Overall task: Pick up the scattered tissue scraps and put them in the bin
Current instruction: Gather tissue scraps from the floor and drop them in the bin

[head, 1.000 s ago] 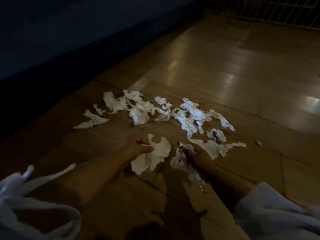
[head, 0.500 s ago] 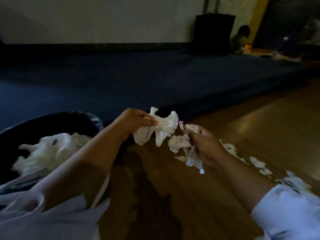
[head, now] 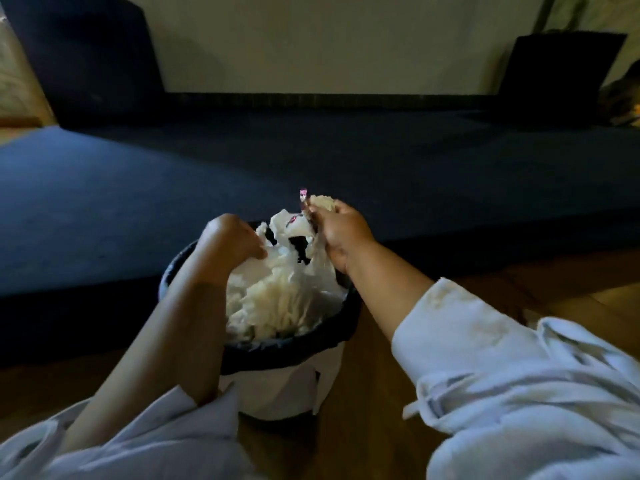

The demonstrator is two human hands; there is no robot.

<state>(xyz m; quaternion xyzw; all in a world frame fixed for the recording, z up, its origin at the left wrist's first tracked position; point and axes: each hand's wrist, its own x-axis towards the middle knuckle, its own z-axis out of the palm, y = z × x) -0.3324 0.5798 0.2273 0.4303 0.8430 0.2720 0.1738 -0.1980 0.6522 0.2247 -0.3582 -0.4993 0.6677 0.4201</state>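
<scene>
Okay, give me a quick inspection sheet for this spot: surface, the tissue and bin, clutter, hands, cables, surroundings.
Surface: wooden floor, dimly lit.
Job's things: bin with a dark rim, heaped with a tissue pile.
Clutter: nothing seen.
Hands: left hand and right hand each grip tissue scraps above the bin.
Cables: nothing seen.
Surroundings: blue mat behind the bin, pale wall, dark box at far right.

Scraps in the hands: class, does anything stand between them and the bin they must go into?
Nothing visible does. The left hand and right hand hold their scraps directly over the bin's open top. Nothing covers it; only the tissue heap already inside lies beneath them.
</scene>
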